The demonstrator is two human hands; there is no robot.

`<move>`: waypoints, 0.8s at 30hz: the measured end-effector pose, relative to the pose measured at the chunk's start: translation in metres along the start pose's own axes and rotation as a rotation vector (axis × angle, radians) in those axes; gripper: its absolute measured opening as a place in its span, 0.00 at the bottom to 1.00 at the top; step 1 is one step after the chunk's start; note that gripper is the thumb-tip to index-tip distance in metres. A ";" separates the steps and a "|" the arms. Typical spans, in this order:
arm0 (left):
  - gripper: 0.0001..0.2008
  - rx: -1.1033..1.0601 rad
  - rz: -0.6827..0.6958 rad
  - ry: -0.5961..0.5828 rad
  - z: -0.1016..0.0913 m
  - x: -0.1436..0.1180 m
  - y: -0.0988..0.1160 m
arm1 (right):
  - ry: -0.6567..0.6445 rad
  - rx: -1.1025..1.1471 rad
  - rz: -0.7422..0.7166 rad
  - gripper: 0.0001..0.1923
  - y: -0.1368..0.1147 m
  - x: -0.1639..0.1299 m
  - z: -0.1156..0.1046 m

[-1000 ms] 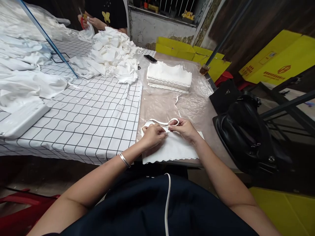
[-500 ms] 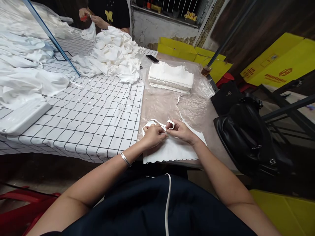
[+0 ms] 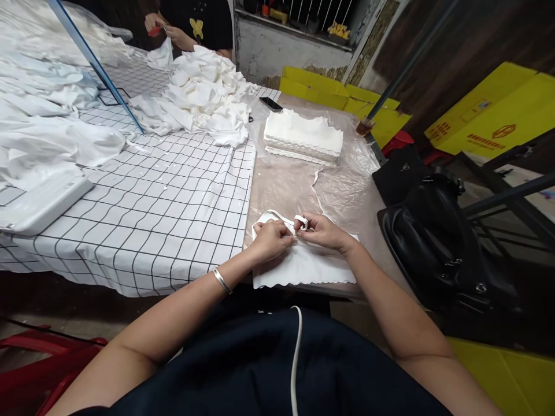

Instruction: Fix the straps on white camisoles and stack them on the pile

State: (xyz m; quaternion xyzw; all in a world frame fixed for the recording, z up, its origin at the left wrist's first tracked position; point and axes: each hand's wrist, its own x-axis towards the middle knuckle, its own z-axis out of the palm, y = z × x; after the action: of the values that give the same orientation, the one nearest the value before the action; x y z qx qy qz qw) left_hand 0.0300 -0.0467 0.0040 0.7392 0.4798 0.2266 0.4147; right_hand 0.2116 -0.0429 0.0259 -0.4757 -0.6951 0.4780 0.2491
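Observation:
A white fabric piece (image 3: 310, 267) with a wavy lower edge lies flat at the table's near edge. Over its upper part, my left hand (image 3: 271, 239) has its fingers pinched together on a narrow white strap (image 3: 281, 217). Close beside it, my right hand (image 3: 324, 233) pinches the same strap, which curls in a small loop by the thumb and index finger. The two sets of fingertips almost meet. Whether the left fingers also grip the fabric is hidden. A thin white strip (image 3: 315, 188) runs from beyond my right hand toward the stack of fabric pieces (image 3: 303, 132).
Clear plastic sheeting (image 3: 351, 179) covers the brown tabletop. To the left, a checked tablecloth (image 3: 191, 202) carries heaped white cloth (image 3: 208, 98) and a white plastic case (image 3: 47, 199). A phone (image 3: 271, 104) lies behind the stack; a black bag (image 3: 437, 242) is at right. Across the table, a person (image 3: 195, 26) handles cloth.
The view has shifted slightly. Both hands keep nearly the same pinch on the strap, with only small finger movement.

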 end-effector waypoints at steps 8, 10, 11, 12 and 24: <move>0.06 0.297 0.150 0.039 0.007 -0.012 -0.011 | -0.023 0.388 0.201 0.06 -0.005 0.009 -0.005; 0.08 0.384 0.176 0.018 0.006 -0.018 -0.012 | 0.017 0.619 0.272 0.05 -0.009 0.020 -0.008; 0.08 0.413 0.174 -0.007 0.004 -0.019 -0.012 | 0.039 0.708 0.306 0.04 -0.012 0.028 -0.010; 0.08 0.433 0.170 -0.037 0.002 -0.020 -0.012 | 0.064 0.771 0.334 0.02 -0.016 0.037 -0.013; 0.29 0.460 0.032 -0.426 -0.076 -0.013 -0.010 | 0.116 0.555 0.429 0.02 -0.016 0.123 0.006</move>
State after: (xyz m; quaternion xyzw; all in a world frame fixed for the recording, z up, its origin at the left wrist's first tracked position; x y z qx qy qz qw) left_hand -0.0365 -0.0266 0.0383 0.8520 0.4091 -0.0415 0.3241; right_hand 0.1474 0.0635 0.0245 -0.5514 -0.4076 0.6624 0.3018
